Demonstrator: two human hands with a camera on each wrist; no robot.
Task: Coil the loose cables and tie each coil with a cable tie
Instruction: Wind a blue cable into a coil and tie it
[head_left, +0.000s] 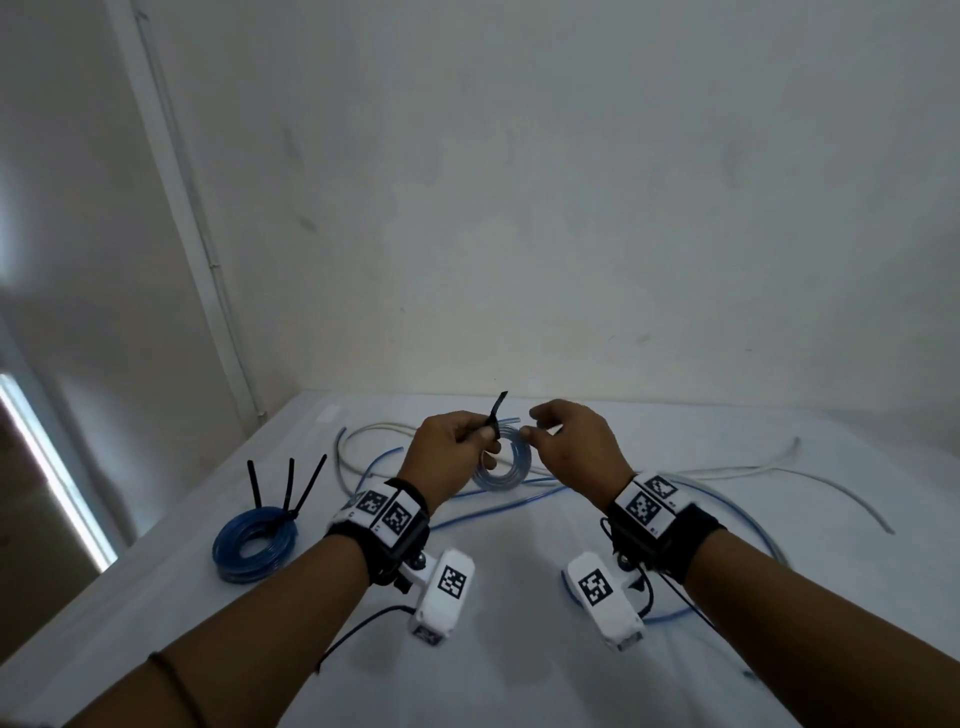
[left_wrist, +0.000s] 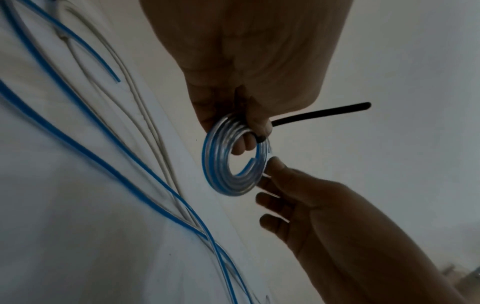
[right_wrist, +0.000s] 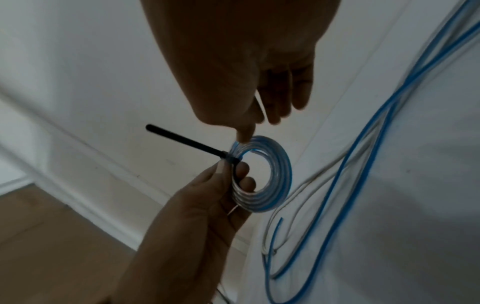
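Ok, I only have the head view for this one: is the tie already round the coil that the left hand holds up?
Observer: Yes. In the right wrist view the tie is wrapped across the coil, with its tail sticking out to the side.
Reviewer: How does the left hand hold it?
Observer: The left hand pinches the coil right at the tie, with fingers through the coil's hole.
Reviewer: And the right hand?
Observer: In the left wrist view the right hand only touches the coil's outer rim with a fingertip. Its other fingers are loose and seem to grip nothing.
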